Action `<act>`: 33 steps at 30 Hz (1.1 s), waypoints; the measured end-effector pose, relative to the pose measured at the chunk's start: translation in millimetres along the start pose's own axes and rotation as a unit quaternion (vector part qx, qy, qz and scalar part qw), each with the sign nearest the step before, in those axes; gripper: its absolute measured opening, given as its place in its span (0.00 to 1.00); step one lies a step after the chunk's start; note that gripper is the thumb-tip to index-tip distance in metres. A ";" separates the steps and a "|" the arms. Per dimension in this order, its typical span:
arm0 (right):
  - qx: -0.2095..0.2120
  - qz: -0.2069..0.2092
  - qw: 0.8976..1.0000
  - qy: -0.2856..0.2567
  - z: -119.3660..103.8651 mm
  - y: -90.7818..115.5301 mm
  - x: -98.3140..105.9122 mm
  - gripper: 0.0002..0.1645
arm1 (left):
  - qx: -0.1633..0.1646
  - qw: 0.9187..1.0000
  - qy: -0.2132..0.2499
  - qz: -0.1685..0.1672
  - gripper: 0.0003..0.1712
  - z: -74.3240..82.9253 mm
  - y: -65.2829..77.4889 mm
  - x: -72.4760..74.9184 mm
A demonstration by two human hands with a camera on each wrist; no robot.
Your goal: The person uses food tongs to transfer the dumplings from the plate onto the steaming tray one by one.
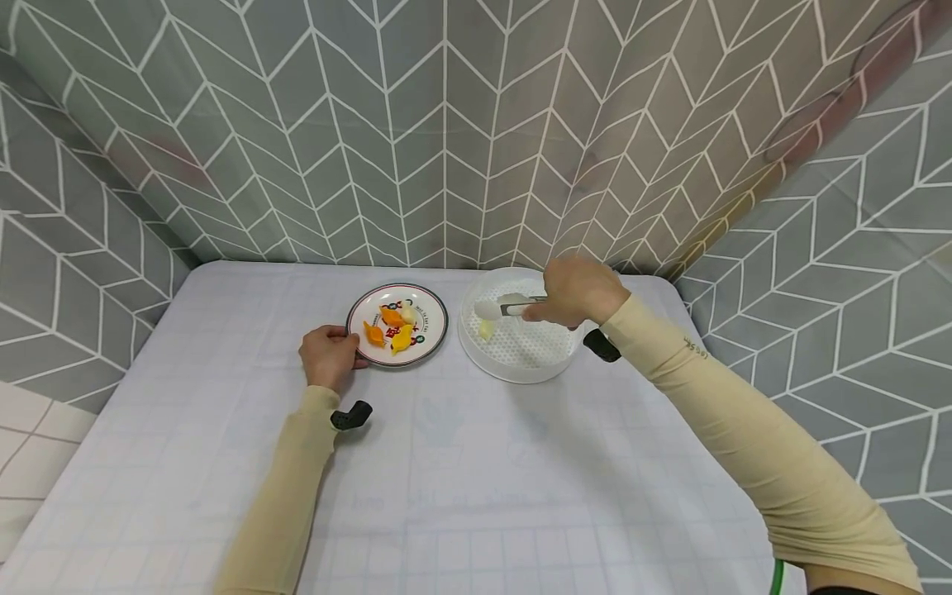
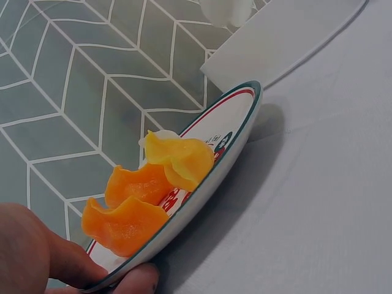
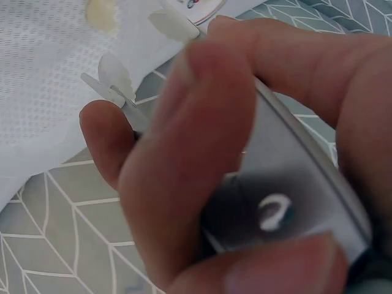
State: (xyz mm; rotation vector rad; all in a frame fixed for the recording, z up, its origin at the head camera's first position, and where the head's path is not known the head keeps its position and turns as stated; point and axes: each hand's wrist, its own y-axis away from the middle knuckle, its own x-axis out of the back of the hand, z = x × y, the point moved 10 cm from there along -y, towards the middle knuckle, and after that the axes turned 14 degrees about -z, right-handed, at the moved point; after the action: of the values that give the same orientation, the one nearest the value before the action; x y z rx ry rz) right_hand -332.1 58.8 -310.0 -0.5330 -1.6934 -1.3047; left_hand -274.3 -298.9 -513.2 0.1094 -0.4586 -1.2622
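My left hand (image 1: 328, 355) pinches the near left rim of a round white plate (image 1: 362, 318) with a dark outer band and a red line. On the plate lie orange dumpling-shaped pieces (image 2: 138, 186), a yellow one (image 2: 181, 162) and a whitish one (image 1: 408, 312), which is mostly hidden in the left wrist view. My right hand (image 1: 583, 289) grips metal tongs (image 3: 288, 165) with pale, broad tips, held over a round white steamer tray (image 1: 521, 373). The tips are spread apart. Below them a pale yellow piece (image 1: 487, 330) sits on the tray's perforated bottom.
The plate and tray stand side by side near the back of the table, which has a white cloth (image 1: 446, 479). Grey curtains (image 1: 416, 132) with a white zigzag pattern hang behind and beside it. A black wrist mount (image 1: 352, 415) projects from the left sleeve.
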 end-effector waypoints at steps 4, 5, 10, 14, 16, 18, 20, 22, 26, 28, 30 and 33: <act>0.003 0.009 1.000 0.012 -6.8 4.0 7.7 0.30 | 0.000 1.000 -0.002 -0.002 0.22 1.4 0.3 1.3; 0.006 0.010 1.000 0.016 -9.5 4.6 8.7 0.30 | 0.000 1.000 -0.002 -0.003 0.22 1.4 0.7 1.4; 0.014 0.014 0.999 0.041 -24.4 5.3 11.3 0.31 | 0.005 1.000 0.005 -0.005 0.22 -1.4 1.8 0.9; 0.015 0.017 0.999 0.046 -38.6 2.1 12.4 0.31 | 0.006 1.000 0.009 -0.003 0.22 -3.9 3.6 0.2; 0.015 0.017 0.999 0.045 -46.2 -0.9 12.0 0.31 | 0.005 1.000 0.009 -0.001 0.22 -5.6 4.3 0.6; 0.023 0.017 0.999 0.044 -55.8 -4.5 10.4 0.30 | 0.005 1.000 0.007 0.001 0.21 -7.3 4.9 1.4; 0.032 0.017 0.998 0.043 -65.0 -7.9 8.6 0.29 | 0.005 1.000 0.004 0.001 0.21 -8.6 5.5 1.8; 0.040 0.020 0.998 0.050 -73.7 -10.4 7.8 0.29 | 0.007 1.000 0.001 0.000 0.21 -9.8 6.1 1.4; 0.049 0.024 0.997 0.057 -85.3 -14.0 8.8 0.29 | 0.005 1.000 -0.002 -0.003 0.21 -8.2 6.6 -0.1; 0.052 0.027 0.997 0.055 -88.8 -15.3 11.2 0.29 | 0.001 1.000 -0.002 -0.001 0.20 -5.9 6.5 -0.1; 0.052 0.026 0.997 0.046 -91.0 -17.1 13.1 0.29 | 0.001 1.000 -0.003 0.002 0.20 -3.2 6.1 0.4; 0.047 0.020 0.998 0.041 -92.2 -21.7 14.5 0.28 | 0.001 1.000 -0.001 0.002 0.21 0.1 4.7 0.3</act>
State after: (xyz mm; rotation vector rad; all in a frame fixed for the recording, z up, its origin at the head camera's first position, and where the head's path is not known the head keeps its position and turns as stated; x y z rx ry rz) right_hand -320.0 -36.2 -306.1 -0.4505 -1.6591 -1.1974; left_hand -270.1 -297.7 -511.5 0.1095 -0.4612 -1.2588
